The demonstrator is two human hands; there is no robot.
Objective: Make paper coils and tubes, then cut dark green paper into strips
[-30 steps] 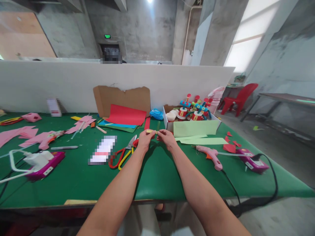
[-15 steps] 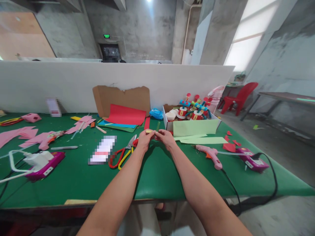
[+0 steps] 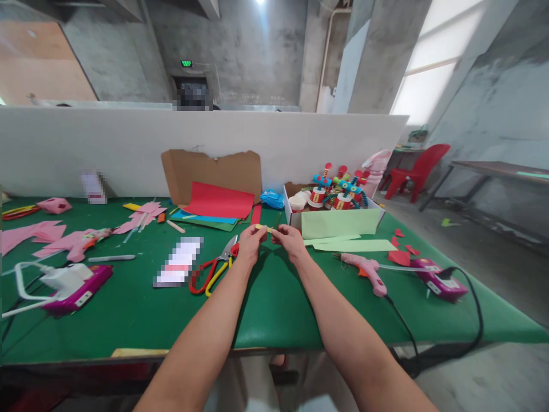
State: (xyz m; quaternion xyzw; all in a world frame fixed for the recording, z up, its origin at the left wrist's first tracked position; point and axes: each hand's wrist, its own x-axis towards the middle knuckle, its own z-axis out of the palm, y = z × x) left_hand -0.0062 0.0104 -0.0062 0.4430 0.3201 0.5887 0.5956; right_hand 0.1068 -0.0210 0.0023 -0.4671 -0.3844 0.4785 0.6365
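Both hands meet above the middle of the green table (image 3: 278,320). My left hand (image 3: 251,243) is pinched on a narrow yellow paper strip (image 3: 263,228). Fingers of my right hand (image 3: 290,240) are closed at the strip's right end. Just above the right fingertips a narrow green strip (image 3: 278,218) stands out; whether it is joined to the yellow one I cannot tell. Beside my left hand lie red-handled scissors (image 3: 209,274) and a yellow-handled tool (image 3: 221,276), partly overlapping.
At right lie a pink glue gun (image 3: 366,270) and a purple power strip (image 3: 440,279). A box (image 3: 341,223) holds several paper-and-cup figures. Coloured sheets (image 3: 221,200) lie against cardboard (image 3: 210,166). Pink paper, another glue gun (image 3: 83,245) and a power strip (image 3: 81,294) are left.
The hands have drawn slightly apart, and more of the yellow strip shows between the fingertips. The green strip leans further right. Everything else on the table stays put.
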